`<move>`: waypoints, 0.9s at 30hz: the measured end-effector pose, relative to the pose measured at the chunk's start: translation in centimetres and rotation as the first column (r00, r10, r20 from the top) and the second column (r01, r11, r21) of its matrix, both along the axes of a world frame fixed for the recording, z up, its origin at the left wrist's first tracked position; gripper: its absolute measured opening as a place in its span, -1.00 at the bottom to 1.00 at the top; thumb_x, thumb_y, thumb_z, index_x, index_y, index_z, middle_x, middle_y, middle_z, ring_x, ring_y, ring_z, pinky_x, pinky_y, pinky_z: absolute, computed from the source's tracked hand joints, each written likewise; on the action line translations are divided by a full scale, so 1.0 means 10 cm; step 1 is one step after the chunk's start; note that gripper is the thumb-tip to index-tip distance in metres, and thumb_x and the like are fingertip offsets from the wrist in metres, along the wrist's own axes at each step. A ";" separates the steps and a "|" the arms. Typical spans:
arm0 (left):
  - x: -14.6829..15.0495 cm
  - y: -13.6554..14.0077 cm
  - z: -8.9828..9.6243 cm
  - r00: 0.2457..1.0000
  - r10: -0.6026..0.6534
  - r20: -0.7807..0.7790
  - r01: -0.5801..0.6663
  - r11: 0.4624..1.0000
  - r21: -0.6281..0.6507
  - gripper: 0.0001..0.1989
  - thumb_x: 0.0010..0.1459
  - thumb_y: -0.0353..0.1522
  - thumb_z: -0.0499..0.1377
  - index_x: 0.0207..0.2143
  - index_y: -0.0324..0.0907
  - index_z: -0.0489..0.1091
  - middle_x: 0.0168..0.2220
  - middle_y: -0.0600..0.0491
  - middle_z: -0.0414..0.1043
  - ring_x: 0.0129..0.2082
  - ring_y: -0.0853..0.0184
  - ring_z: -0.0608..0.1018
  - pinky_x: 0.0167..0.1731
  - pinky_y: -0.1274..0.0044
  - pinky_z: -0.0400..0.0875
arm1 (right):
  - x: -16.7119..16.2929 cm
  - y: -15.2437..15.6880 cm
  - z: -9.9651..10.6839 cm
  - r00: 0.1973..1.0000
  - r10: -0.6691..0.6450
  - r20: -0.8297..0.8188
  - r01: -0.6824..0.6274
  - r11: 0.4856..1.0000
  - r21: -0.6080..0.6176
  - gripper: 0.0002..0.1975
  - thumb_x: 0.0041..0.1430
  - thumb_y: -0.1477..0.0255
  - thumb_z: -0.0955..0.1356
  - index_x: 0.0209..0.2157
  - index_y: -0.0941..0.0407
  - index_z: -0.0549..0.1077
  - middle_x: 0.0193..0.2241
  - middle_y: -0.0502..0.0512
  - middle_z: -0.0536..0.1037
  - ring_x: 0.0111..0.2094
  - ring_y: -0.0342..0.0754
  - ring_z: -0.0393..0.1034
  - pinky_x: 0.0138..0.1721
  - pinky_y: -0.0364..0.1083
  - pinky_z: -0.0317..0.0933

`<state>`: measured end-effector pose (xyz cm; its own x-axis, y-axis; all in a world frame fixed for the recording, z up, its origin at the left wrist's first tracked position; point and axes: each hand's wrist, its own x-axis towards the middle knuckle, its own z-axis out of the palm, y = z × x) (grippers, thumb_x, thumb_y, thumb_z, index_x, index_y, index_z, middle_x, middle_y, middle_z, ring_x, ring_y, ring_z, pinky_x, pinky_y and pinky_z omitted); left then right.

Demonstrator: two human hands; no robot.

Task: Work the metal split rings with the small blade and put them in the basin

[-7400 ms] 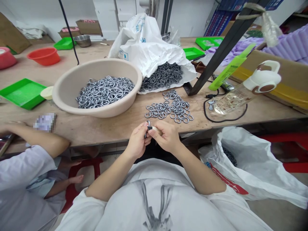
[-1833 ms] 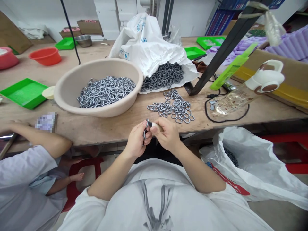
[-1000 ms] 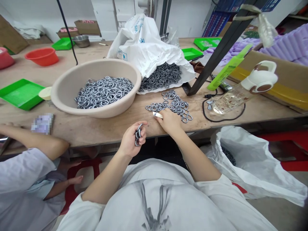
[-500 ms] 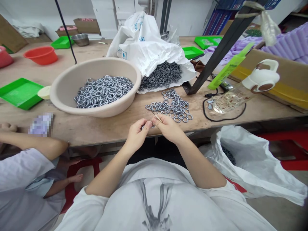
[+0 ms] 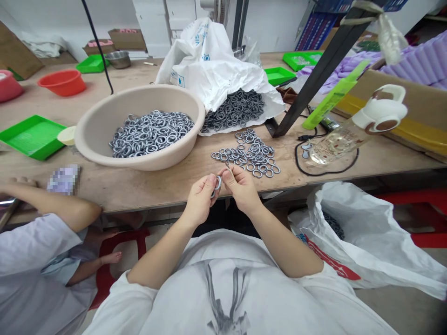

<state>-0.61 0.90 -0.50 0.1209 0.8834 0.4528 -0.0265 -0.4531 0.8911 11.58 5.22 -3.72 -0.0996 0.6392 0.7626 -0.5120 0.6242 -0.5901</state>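
Note:
My left hand (image 5: 199, 200) pinches a grey ring (image 5: 218, 183) between thumb and fingers at the front edge of the table; whether a second ring is under it I cannot tell. Close beside it, my right hand (image 5: 245, 190) is closed on a thin tool (image 5: 228, 167) with a pale shaft and a dark tip, which points up and away from me. Just beyond both hands lies a loose spread of grey rings (image 5: 256, 157) on the wood. A wide beige basin (image 5: 139, 160) to the left holds many more rings (image 5: 153, 132).
A white sack (image 5: 223, 74) spills dark rings behind the loose ones. A slanted black post (image 5: 310, 74), a bottle (image 5: 335, 139) and a cable stand to the right. A green tray (image 5: 33, 135) and a co-worker's arm (image 5: 66, 207) are left. An open white bag (image 5: 370, 232) sits below right.
My hands have drawn slightly apart and tilted, so the ring in my left hand shows more clearly. The tool in my right hand now points more upward. The co-worker's hand at the left has shifted.

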 end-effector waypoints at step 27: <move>-0.25 -0.10 0.20 0.979 -0.001 0.203 0.049 0.972 -0.231 -0.59 -0.05 -0.15 0.40 -0.39 -0.31 0.40 -0.48 0.05 0.37 -0.70 0.57 0.25 -0.77 0.74 0.01 | -0.05 0.62 0.62 0.010 -0.734 0.680 0.646 0.524 0.555 -0.66 0.41 0.22 0.40 0.09 0.09 0.46 -0.01 0.16 0.39 -0.10 0.10 0.36 -0.22 -0.07 0.17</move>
<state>-3.15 -0.12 1.45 0.0723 0.9651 0.2517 -0.2237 -0.2302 0.9471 11.07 11.37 2.45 -0.1701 0.7382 0.6528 0.8484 0.4467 -0.2840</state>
